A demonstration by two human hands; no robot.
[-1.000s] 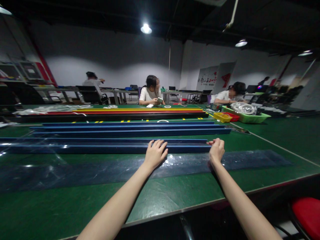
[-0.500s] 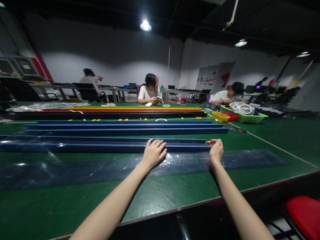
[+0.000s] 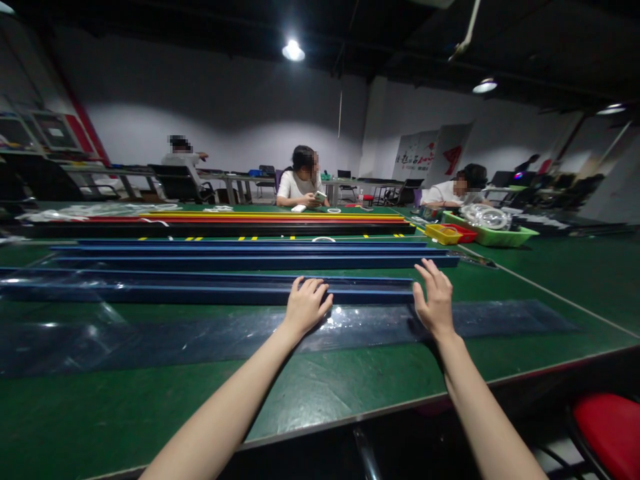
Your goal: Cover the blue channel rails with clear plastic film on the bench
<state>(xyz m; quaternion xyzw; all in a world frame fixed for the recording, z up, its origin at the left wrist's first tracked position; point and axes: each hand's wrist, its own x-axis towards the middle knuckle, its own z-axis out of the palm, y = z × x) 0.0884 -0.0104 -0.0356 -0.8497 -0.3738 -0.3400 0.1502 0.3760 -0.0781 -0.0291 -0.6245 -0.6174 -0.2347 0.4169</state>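
Observation:
A long blue channel-shaped profile (image 3: 190, 293) lies crosswise on the green table (image 3: 320, 387). My left hand (image 3: 307, 307) rests over it with the fingers spread, and I cannot tell whether it grips the edge. At the profile's right end is my right hand (image 3: 436, 297), its fingers stretched out and apart, holding nothing. Whether its thumb touches the end is unclear. A flat clear plastic sleeve (image 3: 200, 343) stretches along the table under my wrists, nearer to me. Just beyond the profile lie more blue profiles (image 3: 260, 260) in parallel.
Farther back lie yellow, red and black strips (image 3: 280, 223). Green (image 3: 505, 237), yellow (image 3: 443, 234) and red bins stand at the right, with coiled clear tubing (image 3: 485, 217) on top. Several people sit beyond; one person (image 3: 303, 180) holds a phone. A red stool (image 3: 607, 427) stands at lower right.
My right hand has opened at the profile's end: its bent fingers are now stretched upward and apart. The left hand stays in place on the profile.

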